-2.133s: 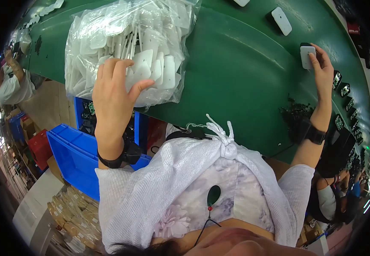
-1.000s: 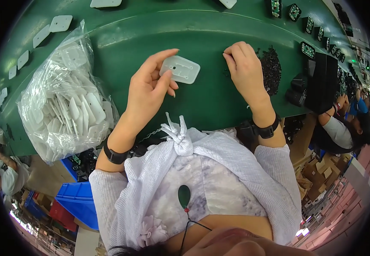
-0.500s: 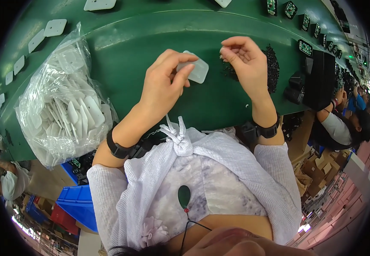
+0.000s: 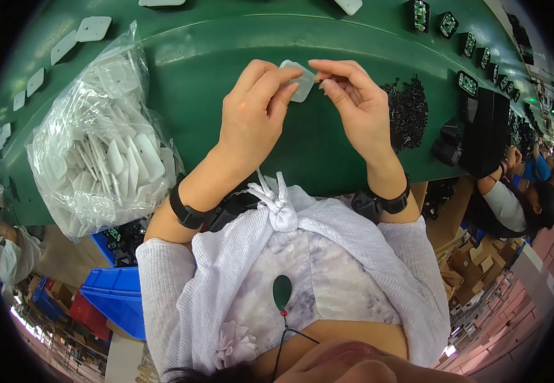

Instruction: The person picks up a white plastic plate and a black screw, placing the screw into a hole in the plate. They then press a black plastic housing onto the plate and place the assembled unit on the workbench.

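Between the fingers and thumb of my left hand (image 4: 252,108) is a white plastic cover (image 4: 302,88), a flat plate with rounded corners, held over the green table. My right hand (image 4: 361,108) is at the cover's right edge, thumb and fingers closed in a pinch. A tiny dark thing seems to show at those fingertips, too small to name. Just right of that hand lies a heap of small black plastic parts (image 4: 408,115). To the left stands a clear plastic bag (image 4: 107,80) filled with more white covers (image 4: 130,163).
More white covers (image 4: 93,29) lie along the far left of the green table (image 4: 206,60). Black housings with green circuit boards (image 4: 448,24) line the far right. A black box (image 4: 486,134) stands at the right edge, near a co-worker (image 4: 513,201). Blue bins (image 4: 114,297) sit below left.
My right hand has moved left from beside the black parts to the white cover. My left hand has lifted the cover slightly away from me, and the hands are now close together.
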The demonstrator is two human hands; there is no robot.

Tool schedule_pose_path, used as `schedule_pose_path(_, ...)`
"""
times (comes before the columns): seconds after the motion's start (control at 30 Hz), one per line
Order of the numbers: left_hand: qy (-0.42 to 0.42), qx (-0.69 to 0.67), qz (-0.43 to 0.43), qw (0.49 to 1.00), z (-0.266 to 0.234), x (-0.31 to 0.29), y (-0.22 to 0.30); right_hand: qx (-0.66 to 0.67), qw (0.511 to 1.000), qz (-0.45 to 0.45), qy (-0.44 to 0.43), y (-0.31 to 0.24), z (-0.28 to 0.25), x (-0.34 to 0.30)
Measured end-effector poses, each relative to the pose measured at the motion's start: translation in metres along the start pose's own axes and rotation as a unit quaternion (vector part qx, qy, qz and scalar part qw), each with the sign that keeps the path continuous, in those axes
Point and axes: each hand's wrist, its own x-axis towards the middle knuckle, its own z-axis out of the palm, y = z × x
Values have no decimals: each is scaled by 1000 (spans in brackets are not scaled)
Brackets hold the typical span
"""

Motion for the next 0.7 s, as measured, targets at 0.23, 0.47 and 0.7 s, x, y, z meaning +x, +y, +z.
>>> schedule_pose_path(0.23, -16, -3, -6, 1000, 1, -2, 2, 122, 989, 52, 70, -3, 1, -1)
schedule_pose_path(0.47, -23, -41, -27, 999, 10, 0, 8, 243, 963, 41, 106, -10, 22, -2)
schedule_pose_path(0.7, -9, -96, -68, 993, 7, -3, 2, 262, 960, 29, 96, -9, 29, 1)
